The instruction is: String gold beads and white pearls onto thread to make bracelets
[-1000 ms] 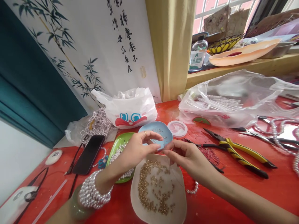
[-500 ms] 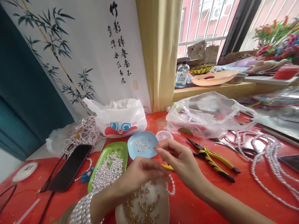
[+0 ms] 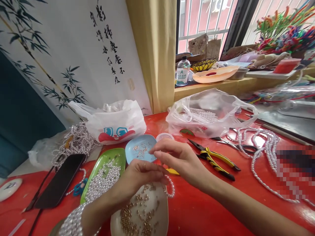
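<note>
Gold beads [image 3: 126,218] below left grip [image 3: 144,175], blue dish [image 3: 130,147] beside right grip [image 3: 180,159]

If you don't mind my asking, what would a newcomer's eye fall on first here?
Probably the red table, with the left hand over the far end of a cream tray of gold beads and the right hand near a blue dish. Next might come the white bag with its blue-and-red print, behind that dish, and the yellow-and-black pliers right of both hands.
</note>
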Motion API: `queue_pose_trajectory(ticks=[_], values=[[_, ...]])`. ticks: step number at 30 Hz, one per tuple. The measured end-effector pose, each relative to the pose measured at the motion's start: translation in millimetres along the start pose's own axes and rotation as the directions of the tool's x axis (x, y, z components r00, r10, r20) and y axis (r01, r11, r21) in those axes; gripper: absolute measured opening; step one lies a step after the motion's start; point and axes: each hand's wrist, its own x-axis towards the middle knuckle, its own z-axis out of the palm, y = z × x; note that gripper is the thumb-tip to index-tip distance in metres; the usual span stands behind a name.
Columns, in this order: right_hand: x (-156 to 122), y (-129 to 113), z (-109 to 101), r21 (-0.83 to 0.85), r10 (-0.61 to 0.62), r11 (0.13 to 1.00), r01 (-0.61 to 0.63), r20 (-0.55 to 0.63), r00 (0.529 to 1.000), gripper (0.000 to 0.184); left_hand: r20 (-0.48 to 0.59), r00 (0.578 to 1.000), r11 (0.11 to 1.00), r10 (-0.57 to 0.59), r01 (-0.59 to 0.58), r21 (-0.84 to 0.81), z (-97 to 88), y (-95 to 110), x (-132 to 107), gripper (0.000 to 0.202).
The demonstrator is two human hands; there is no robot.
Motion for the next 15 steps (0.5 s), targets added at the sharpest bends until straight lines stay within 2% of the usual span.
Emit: queue_pose_trajectory(ticks=[4,7,10,15], values=[[0.4,-1.3,-0.5,0.162,0.062,0.984,-0.075,0.083,0.995,0.016,0.004,1.0,1.0,-0.005,0.006,-0.031,-3.2,-0.7,1.8,0.014],[1.1,-3.9,-4.5,0.33,0.113,0.934,-0.138,0.096,0.989,0.018,0.015,1.0,0.999,-0.016,0.017,-0.051,-3.0,-0.3,2.4,0.011],[2.0,-10.0,-11.1,0.467,0.125,0.874,-0.132,0.046,0.991,0.014,0.032,0.999,0.997,-0.006,0.008,-0.071,0.1,1.3,2.6,0.01],[2.6,-23.6,-21.8,0.503,0.141,0.86,-0.09,-0.065,0.988,0.012,0.034,0.995,0.988,0.09,-0.085,-0.132,2.0,9.1,1.7,0.011]])
